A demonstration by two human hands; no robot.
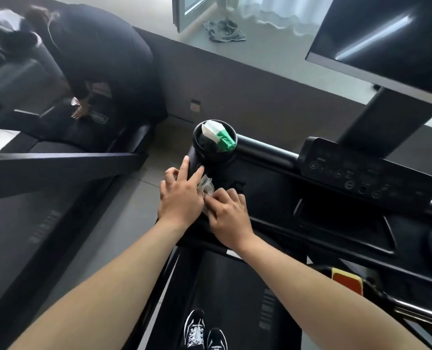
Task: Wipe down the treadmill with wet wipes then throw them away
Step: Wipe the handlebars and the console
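For unfolding, probably, the wet wipe (207,185) was pinched by the right grip (229,210), while the left grip (180,195) was laid open just beside.

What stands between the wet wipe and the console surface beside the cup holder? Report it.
Nothing visible. The right hand pinches the wet wipe against the black console; the left hand lies beside it, fingers straight toward the cup holder. The wipe pack sits inside the holder.

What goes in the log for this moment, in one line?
left hand: fingers on treadmill by cup holder | right hand: grips wet wipe | wipe pack: in cup holder
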